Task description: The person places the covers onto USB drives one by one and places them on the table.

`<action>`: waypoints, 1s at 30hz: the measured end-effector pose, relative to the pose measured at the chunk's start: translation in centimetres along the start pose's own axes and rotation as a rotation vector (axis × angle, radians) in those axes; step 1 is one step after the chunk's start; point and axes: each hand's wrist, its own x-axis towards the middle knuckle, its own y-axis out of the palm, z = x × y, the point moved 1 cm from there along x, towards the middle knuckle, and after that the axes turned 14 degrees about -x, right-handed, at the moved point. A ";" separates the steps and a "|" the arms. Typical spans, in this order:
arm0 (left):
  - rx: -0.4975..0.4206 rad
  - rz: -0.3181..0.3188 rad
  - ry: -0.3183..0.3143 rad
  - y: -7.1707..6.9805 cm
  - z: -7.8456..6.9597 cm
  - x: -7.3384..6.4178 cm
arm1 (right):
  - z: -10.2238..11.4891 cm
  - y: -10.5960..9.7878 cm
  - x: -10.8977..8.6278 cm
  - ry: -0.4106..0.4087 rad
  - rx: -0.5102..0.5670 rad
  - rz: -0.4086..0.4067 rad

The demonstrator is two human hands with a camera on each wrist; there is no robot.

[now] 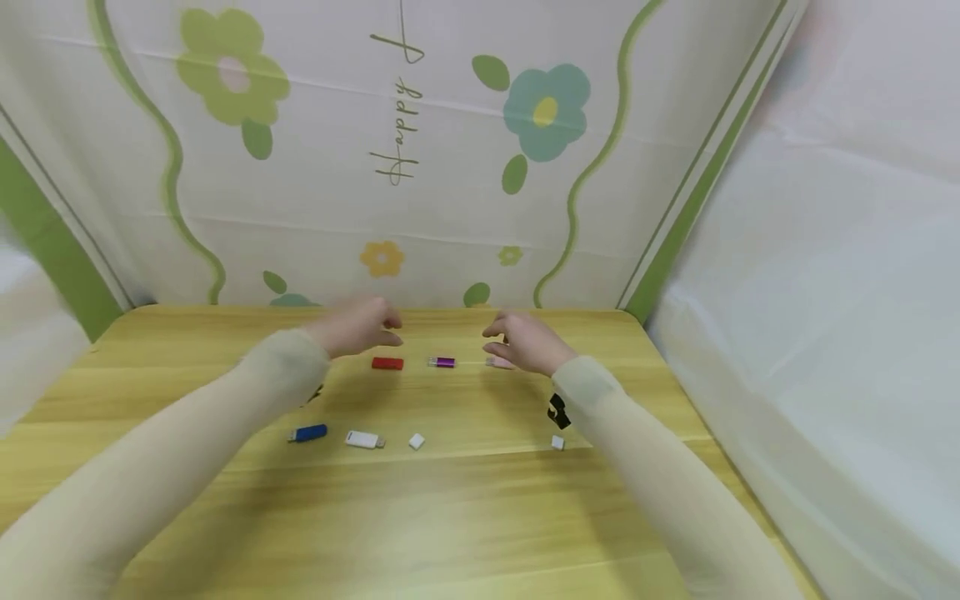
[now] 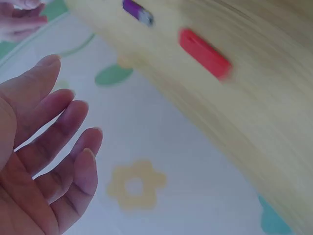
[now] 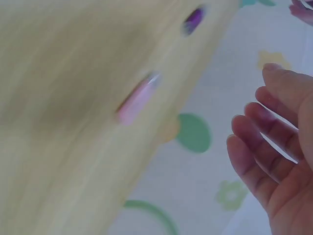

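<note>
My left hand (image 1: 356, 327) hovers over the far part of the table, nearest to a red USB stick (image 1: 387, 364); its fingers are loosely bent around nothing. Across from it, my right hand (image 1: 529, 343) is held above a pink USB stick (image 1: 498, 362), partly covering it in the head view. The right palm is bare in the right wrist view, where the whole pink stick (image 3: 139, 99) shows with its metal plug. Between the hands lies a purple USB stick (image 1: 445, 362), its plug pointing left.
Closer to me lie a blue USB stick (image 1: 309, 433), a white USB stick (image 1: 363, 439) and two small white square pieces (image 1: 417, 441), one of them off to the right. A flower-printed white curtain (image 1: 315, 192) stands behind the wooden table's (image 1: 420, 525) far edge. White cloth (image 1: 817, 292) hangs at the right.
</note>
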 end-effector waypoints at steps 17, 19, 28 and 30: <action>0.094 -0.034 -0.099 -1.7 7.2 -12.5 | 9.0 0.5 4.3 -0.193 -0.016 -0.006; 0.086 -0.038 -0.104 -1.5 7.9 -13.5 | 10.3 0.9 4.8 -0.217 -0.018 -0.002; -0.007 -0.064 -0.171 -0.3 10.2 -16.8 | 16.5 2.5 7.3 -0.295 -0.049 0.087; -0.016 -0.078 -0.175 -0.1 10.8 -17.5 | 18.1 2.8 7.9 -0.314 -0.041 0.117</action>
